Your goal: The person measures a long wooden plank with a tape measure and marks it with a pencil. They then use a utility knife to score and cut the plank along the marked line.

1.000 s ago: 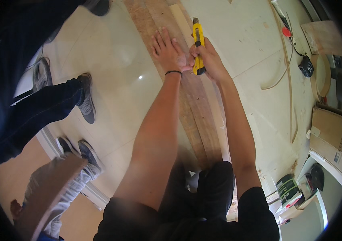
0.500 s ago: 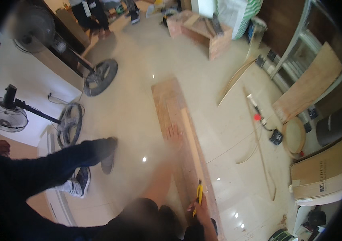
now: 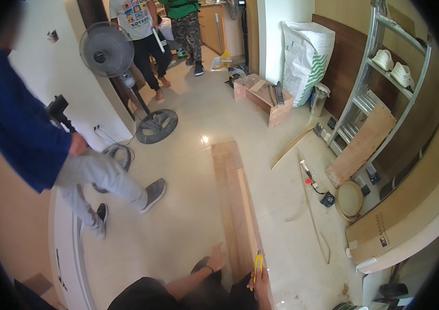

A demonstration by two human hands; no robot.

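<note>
My right hand is closed round a yellow utility knife, its tip pointing away from me over the near part of a long wooden board. A narrow, pale wood strip lies lengthwise on the board, near its right edge. My left hand, with a dark band at the wrist, is beside the board's left edge. It looks blurred, and its fingers cannot be made out clearly.
A person in blue stands at left near a pedestal fan; two others stand at the back. A wooden bench is ahead. At right are a ladder, tape measure, thin strips and a cardboard box.
My left hand has come off the board and drawn back toward me. The right hand still holds the knife. My view has tilted up, and the person at left now shows more fully.
</note>
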